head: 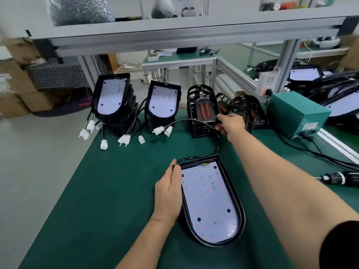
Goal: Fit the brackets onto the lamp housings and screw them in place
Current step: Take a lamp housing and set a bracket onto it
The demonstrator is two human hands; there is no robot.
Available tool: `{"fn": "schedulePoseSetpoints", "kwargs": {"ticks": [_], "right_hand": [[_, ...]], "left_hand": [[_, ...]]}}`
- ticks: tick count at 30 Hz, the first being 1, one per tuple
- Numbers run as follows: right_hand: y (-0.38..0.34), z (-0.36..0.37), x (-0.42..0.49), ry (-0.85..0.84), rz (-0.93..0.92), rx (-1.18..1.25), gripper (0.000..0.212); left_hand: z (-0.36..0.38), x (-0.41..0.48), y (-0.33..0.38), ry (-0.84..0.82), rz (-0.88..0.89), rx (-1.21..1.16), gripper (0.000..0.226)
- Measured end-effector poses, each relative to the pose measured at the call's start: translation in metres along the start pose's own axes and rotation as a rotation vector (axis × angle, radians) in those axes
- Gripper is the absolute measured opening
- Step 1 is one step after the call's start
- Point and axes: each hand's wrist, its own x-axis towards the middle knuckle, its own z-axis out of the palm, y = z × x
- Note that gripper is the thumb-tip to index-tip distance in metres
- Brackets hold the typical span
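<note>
Black at its rim and white across its LED board, the lamp housing (210,202) is laid flat, board up, on the green mat (116,191) near the front edge of the bench, rounded end nearest the person. Its left rim is steadied by the left hand (169,195), which is laid along it with the fingers nearly straight and the fingertips at the far corner; nothing is clamped. A black cable (194,121) is looped from the housing's far end toward the back of the mat. Further back, the right hand (230,124) is stretched out to a stack of brackets (200,131), and the top bracket (206,111), a dark frame with two orange strips, is pinched at its near right corner between thumb and curled fingers. Two stacks of housings (113,98) are stood to the left of it, their white connectors (124,140) spilled onto the mat. A green box (295,113) and an electric screwdriver (342,178) are seen at the right.
</note>
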Motion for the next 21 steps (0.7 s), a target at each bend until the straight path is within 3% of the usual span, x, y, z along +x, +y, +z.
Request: {"fn": "schedulePoseSetpoints", "kwargs": {"ticks": [4, 13, 17, 21], "right_hand": [[-0.004, 0.000, 0.001, -0.006, 0.010, 0.030, 0.018], [-0.010, 0.005, -0.004, 0.064, 0.036, 0.205, 0.017], [-0.013, 0.008, -0.002, 0.093, 0.001, 0.210, 0.012], [-0.018, 0.015, 0.000, 0.144, -0.071, 0.117, 0.006]], "left_hand": [[0.001, -0.001, 0.000, 0.012, -0.006, -0.032, 0.062], [0.001, -0.002, 0.001, -0.004, -0.059, -0.035, 0.038], [0.002, 0.000, -0.004, -0.014, -0.044, -0.057, 0.059], [0.001, 0.001, -0.006, -0.018, -0.030, -0.055, 0.052]]}}
